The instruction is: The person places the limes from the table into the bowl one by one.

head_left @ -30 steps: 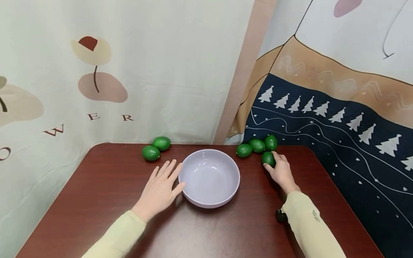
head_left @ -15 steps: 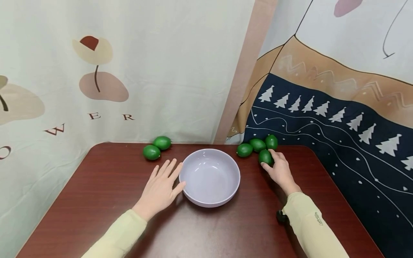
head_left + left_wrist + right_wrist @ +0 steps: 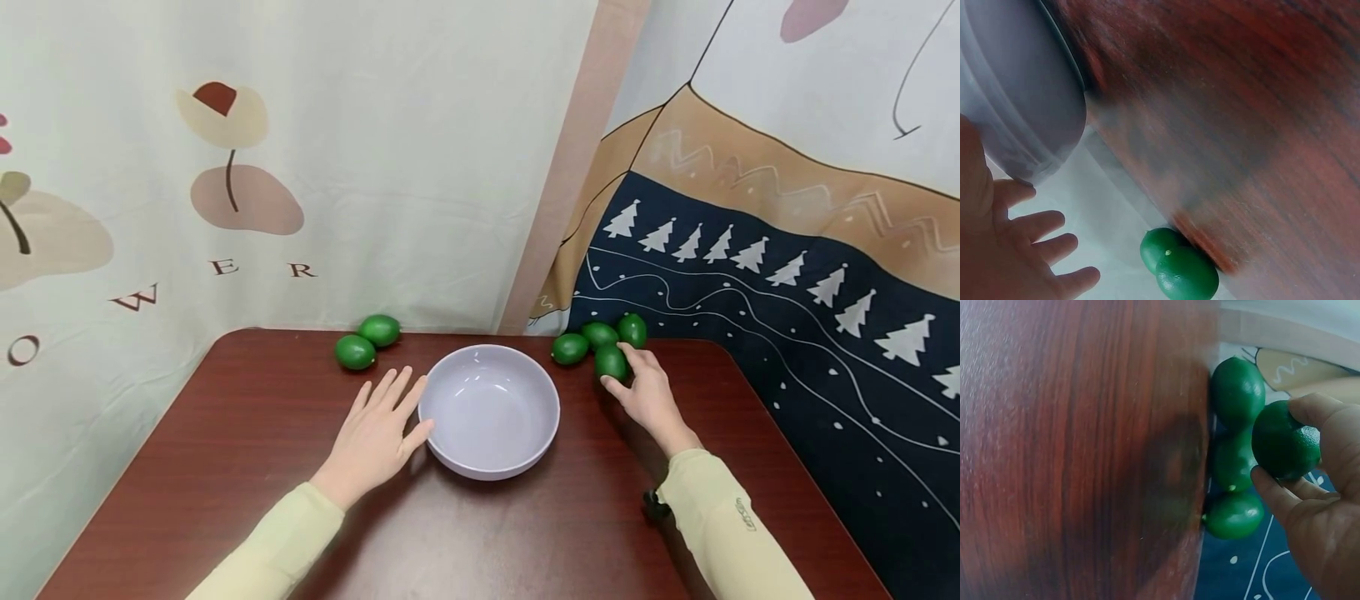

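My right hand (image 3: 651, 398) pinches a green lime (image 3: 611, 362) between thumb and fingers; in the right wrist view this lime (image 3: 1282, 440) appears in front of three other limes (image 3: 1233, 515). A pale lavender bowl (image 3: 489, 417) stands in the middle of the table. At its left side is my left hand (image 3: 371, 442), fingers straight and spread. In the left wrist view, a fingertip of the left hand (image 3: 1004, 250) lies at the rim of the bowl (image 3: 1029, 81); whether it presses there I cannot tell.
Two limes (image 3: 367, 342) lie together at the back left of the dark red wooden table (image 3: 495, 542). Three more limes (image 3: 598, 336) sit along its back edge, right of the bowl. Printed curtains (image 3: 397, 167) hang right behind the table.
The right hand has moved the pinched lime a little to the left and slightly up in the head view. The left hand stays by the bowl.
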The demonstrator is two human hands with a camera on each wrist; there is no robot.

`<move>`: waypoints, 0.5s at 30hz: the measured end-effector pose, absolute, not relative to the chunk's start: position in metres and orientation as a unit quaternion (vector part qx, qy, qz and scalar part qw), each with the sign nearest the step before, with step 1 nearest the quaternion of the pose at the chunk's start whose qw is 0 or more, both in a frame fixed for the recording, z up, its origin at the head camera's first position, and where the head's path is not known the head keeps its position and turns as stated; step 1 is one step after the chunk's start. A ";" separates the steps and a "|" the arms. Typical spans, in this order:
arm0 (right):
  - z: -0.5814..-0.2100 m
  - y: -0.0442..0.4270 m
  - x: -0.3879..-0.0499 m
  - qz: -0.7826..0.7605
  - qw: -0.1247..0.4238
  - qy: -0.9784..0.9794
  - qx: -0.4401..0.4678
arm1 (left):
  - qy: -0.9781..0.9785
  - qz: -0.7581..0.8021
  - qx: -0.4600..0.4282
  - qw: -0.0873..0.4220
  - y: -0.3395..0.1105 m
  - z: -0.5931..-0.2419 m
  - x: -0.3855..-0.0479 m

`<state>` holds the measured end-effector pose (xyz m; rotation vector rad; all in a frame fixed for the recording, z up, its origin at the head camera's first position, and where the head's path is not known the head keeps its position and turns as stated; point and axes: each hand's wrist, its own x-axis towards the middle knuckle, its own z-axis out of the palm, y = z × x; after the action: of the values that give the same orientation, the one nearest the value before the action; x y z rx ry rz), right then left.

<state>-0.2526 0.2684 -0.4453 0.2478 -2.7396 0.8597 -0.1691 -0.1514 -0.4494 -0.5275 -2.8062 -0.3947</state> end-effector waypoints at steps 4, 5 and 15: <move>-0.441 0.264 -0.250 0.299 0.143 -0.938 0.101 | -0.965 -0.136 -0.182 0.128 -0.151 -0.450 -0.170; -0.440 0.262 -0.249 0.299 0.147 -0.937 0.105 | -0.965 -0.135 -0.182 0.129 -0.151 -0.450 -0.170; -0.431 0.248 -0.244 0.310 0.152 -0.929 0.133 | -0.965 -0.131 -0.183 0.133 -0.152 -0.451 -0.170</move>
<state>-0.2436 0.2478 -0.4311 0.3804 -2.6659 0.8894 -0.1697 -0.1517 -0.4514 -0.5303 -2.7993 -0.3797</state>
